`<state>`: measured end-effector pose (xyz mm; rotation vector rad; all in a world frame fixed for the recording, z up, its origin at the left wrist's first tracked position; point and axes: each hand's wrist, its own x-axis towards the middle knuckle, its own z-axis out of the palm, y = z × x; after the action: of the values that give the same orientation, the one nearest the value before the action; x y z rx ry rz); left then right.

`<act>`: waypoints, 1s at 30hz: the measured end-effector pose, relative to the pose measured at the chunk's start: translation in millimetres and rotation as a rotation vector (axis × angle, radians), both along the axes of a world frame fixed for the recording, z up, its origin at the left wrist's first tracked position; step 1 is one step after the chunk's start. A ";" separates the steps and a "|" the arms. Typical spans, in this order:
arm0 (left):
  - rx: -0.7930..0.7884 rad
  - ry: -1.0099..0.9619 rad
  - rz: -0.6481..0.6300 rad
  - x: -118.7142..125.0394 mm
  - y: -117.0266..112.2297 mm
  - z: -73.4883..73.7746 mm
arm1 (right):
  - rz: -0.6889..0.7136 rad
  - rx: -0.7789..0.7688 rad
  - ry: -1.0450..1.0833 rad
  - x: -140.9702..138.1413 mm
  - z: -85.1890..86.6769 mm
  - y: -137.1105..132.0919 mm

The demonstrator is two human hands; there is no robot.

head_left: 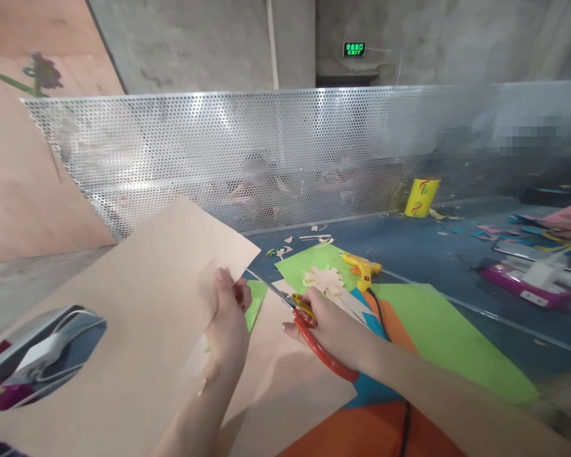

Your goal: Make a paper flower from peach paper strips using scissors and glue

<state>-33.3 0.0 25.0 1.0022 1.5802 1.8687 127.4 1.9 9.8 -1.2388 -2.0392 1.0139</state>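
Observation:
My left hand [228, 320] pinches the right edge of a large beige paper sheet [137, 330], held up and tilted, with a round hole cut out at its lower left. My right hand [330, 327] grips red-and-yellow scissors [309, 333], whose blades point left toward the sheet's edge and look slightly apart. A cream paper flower [324, 279] lies just beyond my right hand on a light-green sheet [309, 260].
A yellow glue gun [361, 266] with a black cord lies on the blue table [433, 254]. Green [447, 336], orange and blue sheets lie at the right. A perforated metal screen [276, 152] closes the back. A yellow roll [422, 197], pink device [523, 282] and paper scraps sit further right.

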 end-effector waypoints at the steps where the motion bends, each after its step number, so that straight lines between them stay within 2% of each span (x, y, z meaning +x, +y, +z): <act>1: -0.010 -0.014 -0.019 0.7 -0.5 -1.5 | -0.005 -0.011 0.011 -0.5 -0.1 0.1; 5: -0.043 -0.031 -0.025 2.7 -2.3 -2.3 | -0.014 -0.037 0.038 -1.0 1.6 -0.2; 11: 0.079 -0.064 -0.002 -0.1 0.5 3.6 | 0.019 -0.087 0.021 0.5 5.3 -2.8; 16: 0.010 0.064 -0.013 -1.4 -2.2 3.7 | 0.035 -0.111 0.046 3.0 10.0 -3.1; 20: -0.085 0.192 -0.070 2.9 -8.4 2.9 | 0.055 -0.101 0.095 4.4 10.2 -2.3; 25: -0.044 0.151 -0.091 8.5 -9.9 0.5 | 0.064 -0.099 0.110 4.0 6.6 -0.7; 30: -0.069 0.117 -0.080 8.1 -8.0 -1.4 | 0.066 -0.057 0.124 4.3 2.0 1.4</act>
<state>-25.3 -7.9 23.6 1.1445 1.6341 1.7186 131.7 3.3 11.9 -1.1145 -1.9796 1.1574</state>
